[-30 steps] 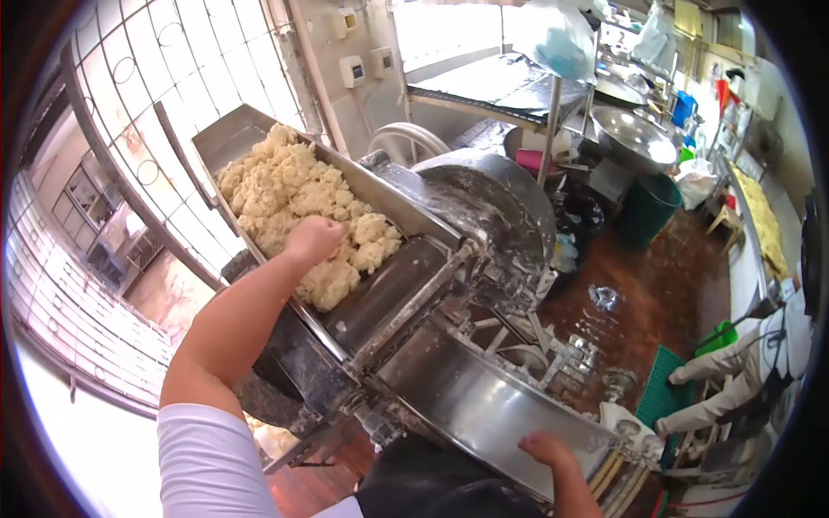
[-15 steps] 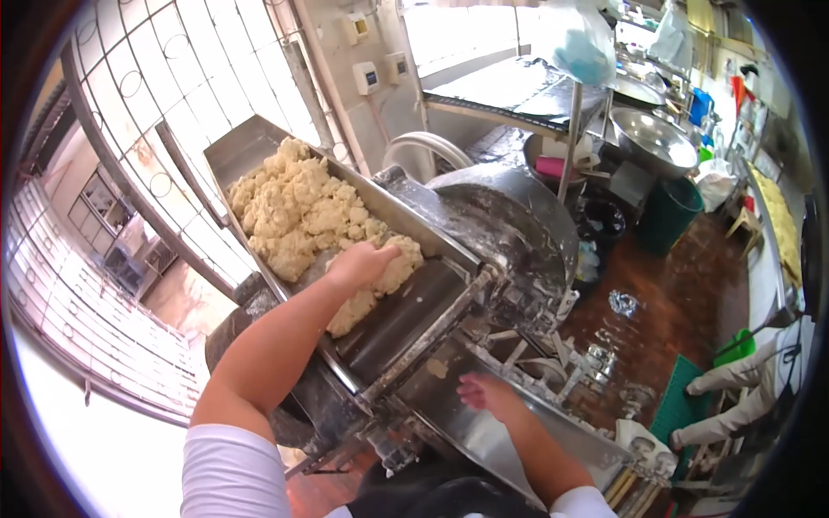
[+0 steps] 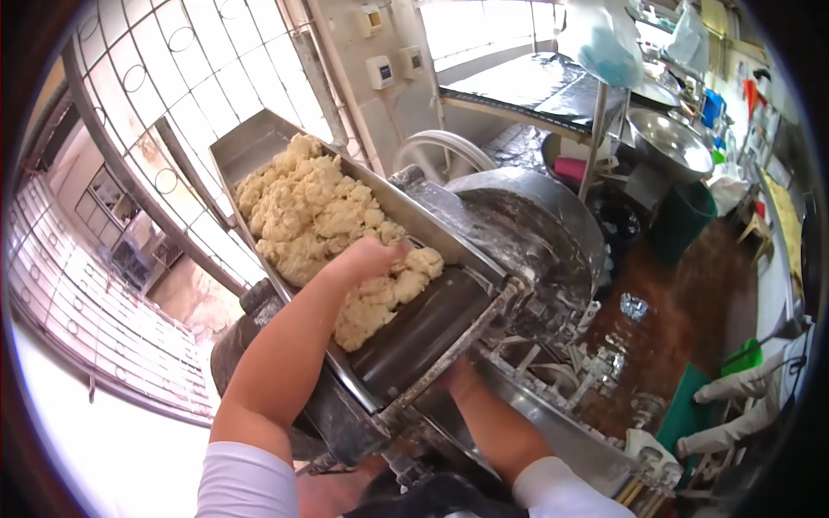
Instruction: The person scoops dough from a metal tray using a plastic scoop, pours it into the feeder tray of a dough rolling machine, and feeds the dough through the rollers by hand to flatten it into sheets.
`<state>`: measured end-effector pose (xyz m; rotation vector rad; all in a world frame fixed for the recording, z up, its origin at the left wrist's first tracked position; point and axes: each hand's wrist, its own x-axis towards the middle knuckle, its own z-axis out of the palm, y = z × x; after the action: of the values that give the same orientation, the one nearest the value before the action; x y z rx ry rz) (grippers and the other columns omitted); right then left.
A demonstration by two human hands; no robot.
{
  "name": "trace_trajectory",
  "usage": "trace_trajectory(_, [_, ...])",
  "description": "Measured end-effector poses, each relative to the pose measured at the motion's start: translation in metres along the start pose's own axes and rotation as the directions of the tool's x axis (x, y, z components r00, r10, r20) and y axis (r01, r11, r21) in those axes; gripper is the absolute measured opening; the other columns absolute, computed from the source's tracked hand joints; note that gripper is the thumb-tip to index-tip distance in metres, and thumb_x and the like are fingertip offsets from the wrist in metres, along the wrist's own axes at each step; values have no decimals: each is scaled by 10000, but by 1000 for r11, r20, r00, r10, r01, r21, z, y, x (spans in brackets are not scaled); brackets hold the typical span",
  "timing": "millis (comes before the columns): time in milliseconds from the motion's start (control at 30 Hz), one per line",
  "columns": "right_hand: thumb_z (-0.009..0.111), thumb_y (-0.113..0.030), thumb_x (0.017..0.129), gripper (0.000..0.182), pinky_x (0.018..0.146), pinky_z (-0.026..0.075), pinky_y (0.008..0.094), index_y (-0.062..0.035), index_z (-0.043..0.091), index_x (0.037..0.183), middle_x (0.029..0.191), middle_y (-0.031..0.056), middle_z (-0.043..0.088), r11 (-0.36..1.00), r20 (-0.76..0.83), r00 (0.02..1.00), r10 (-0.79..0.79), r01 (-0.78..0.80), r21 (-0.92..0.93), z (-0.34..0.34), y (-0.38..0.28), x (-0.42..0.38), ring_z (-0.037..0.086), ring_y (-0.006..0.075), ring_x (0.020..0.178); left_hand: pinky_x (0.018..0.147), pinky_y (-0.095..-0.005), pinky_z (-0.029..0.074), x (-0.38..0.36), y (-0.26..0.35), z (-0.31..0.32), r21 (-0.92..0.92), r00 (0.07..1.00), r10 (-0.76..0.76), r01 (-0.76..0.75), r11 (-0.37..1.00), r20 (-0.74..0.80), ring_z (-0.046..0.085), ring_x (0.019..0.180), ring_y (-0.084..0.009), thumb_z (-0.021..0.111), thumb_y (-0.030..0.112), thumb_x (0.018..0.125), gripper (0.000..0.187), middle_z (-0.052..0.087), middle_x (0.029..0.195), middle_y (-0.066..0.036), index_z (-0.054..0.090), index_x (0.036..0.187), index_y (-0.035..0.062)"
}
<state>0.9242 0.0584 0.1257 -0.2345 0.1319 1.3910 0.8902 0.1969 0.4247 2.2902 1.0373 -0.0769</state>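
Lumpy pale dough (image 3: 311,207) is heaped in the long metal hopper (image 3: 250,138) of a floury machine. My left hand (image 3: 380,257) is on the near part of the dough, its fingers curled over and partly sunk behind a lump. Just below that lump lies the dark, smooth roller (image 3: 414,332). My right hand (image 3: 458,371) reaches beneath the hopper's front edge, above the metal chute (image 3: 527,401); its fingers are hidden under that edge.
To the right of the hopper stands a large metal mixing bowl (image 3: 527,207) with a wheel (image 3: 445,155) behind it. A black-covered table (image 3: 535,86), a steel basin (image 3: 669,142) and a green bin (image 3: 682,216) are farther back. Window bars (image 3: 199,52) run along the left.
My right hand has moved up and left from over the chute to beneath the hopper's front edge. My left hand stays on the dough, and the near lump sits slightly differently. The view has shifted.
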Motion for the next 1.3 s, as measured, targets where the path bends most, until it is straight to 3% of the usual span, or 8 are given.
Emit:
trace_trajectory(367, [408, -502, 924, 471, 813, 494, 475, -127, 574, 1156, 1152, 88, 636, 974, -121, 992, -40, 12, -225, -89, -12, -3, 620, 263, 983, 727, -382, 492, -3, 8, 17, 228, 978, 185, -204, 952, 102, 618, 757, -300, 586, 303, 771, 364, 648, 800, -204, 660, 895, -31])
trace_trajectory(433, [463, -429, 914, 358, 722, 500, 449, -144, 580, 1095, 1093, 75, 661, 996, -475, 879, -35, -8, -88, -79, -17, -27, 642, 238, 893, 723, -391, 492, 1, 5, 19, 275, 977, 199, -212, 938, 75, 618, 752, -323, 582, 270, 764, 327, 643, 788, -218, 656, 873, -29])
trace_trajectory(533, [487, -410, 905, 360, 779, 494, 431, -148, 571, 1139, 1090, 73, 662, 952, -442, 870, -218, 90, -293, -61, -10, -26, 623, 251, 957, 706, -408, 492, 10, 3, 18, 262, 961, 194, -242, 934, 195, 618, 741, -350, 559, 230, 784, 275, 636, 764, -210, 643, 840, -25])
trace_trajectory(600, [465, -411, 919, 389, 836, 481, 434, -140, 556, 1183, 1133, 84, 643, 954, -344, 903, -259, 184, -235, -44, -11, -12, 602, 268, 1012, 688, -412, 493, 7, 5, 13, 350, 846, 426, -524, 776, 320, 620, 726, -348, 543, 224, 801, 261, 625, 746, -207, 633, 806, -20])
trace_trajectory(700, [442, -412, 933, 420, 897, 465, 436, -131, 540, 1230, 1179, 96, 620, 955, -127, 947, -296, 290, -64, -19, -8, 6, 579, 286, 1070, 700, -407, 495, 18, -4, 18, 466, 761, 522, -649, 601, 385, 629, 756, -341, 546, 252, 800, 273, 635, 785, -206, 642, 818, -2])
trace_trajectory(833, [439, -411, 935, 423, 904, 461, 437, -130, 537, 1236, 1186, 97, 616, 962, -54, 961, -270, 272, 34, 4, -11, 14, 575, 288, 1076, 714, -417, 496, 11, 0, 23, 459, 826, 473, -564, 687, 307, 630, 776, -357, 545, 244, 800, 263, 651, 835, -205, 656, 840, 8])
trace_trajectory(1033, [435, -410, 938, 427, 915, 455, 437, -129, 532, 1244, 1197, 99, 609, 964, -64, 963, -262, 265, 40, 10, -9, 9, 569, 291, 1086, 767, -414, 493, -15, 20, 7, 132, 986, 160, -163, 978, 40, 645, 846, -369, 562, 372, 793, 443, 668, 910, -228, 661, 875, -52])
trace_trajectory(1300, [429, -408, 941, 433, 930, 447, 437, -127, 526, 1255, 1211, 100, 599, 960, -93, 956, -280, 281, -4, 13, -18, -1, 561, 295, 1098, 731, -426, 494, 18, -6, 25, 243, 977, 205, -213, 946, 61, 631, 769, -359, 525, 375, 835, 451, 664, 872, -215, 657, 861, -55])
